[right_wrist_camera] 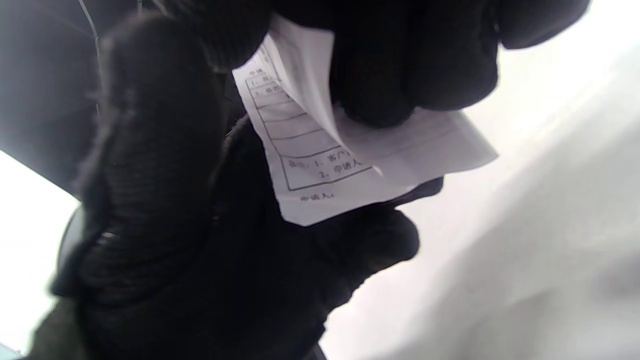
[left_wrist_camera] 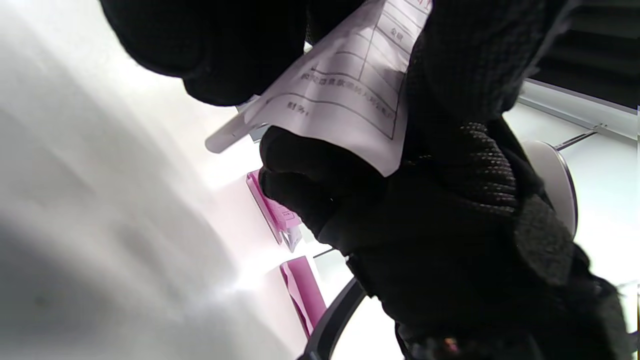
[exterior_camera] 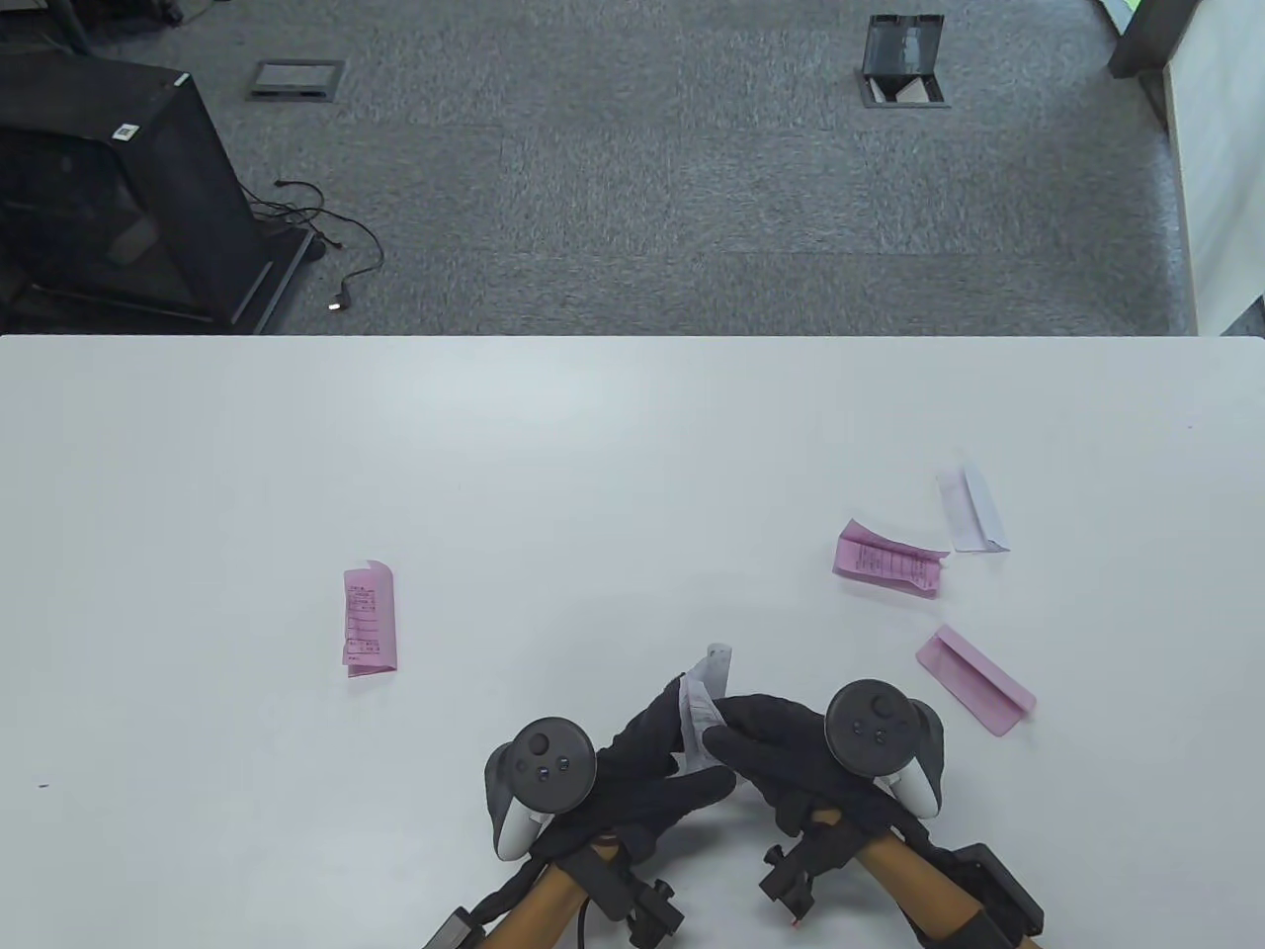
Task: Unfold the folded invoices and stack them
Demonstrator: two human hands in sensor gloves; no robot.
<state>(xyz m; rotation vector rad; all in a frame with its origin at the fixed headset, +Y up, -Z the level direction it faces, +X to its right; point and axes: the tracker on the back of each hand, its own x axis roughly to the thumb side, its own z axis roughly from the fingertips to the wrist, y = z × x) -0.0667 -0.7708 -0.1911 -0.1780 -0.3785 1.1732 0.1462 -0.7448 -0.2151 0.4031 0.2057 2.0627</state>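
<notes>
A white invoice (exterior_camera: 704, 700) is pinched between the left hand (exterior_camera: 647, 771) and right hand (exterior_camera: 791, 756), fingers closed on it, near the bench's (exterior_camera: 593, 465) front edge. Folded pink invoices (exterior_camera: 973, 679) lie well apart.

The table view looks down from above; both wrist views sit close, sharing the white slip (exterior_camera: 700, 707) with it.

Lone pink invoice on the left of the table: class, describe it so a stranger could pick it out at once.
Start at the white table and look to its left half, well away from both hands. There a folded pink invoice lies alone, printed side up. The other pink slips cluster on the right side; this one has no neighbours.
</notes>
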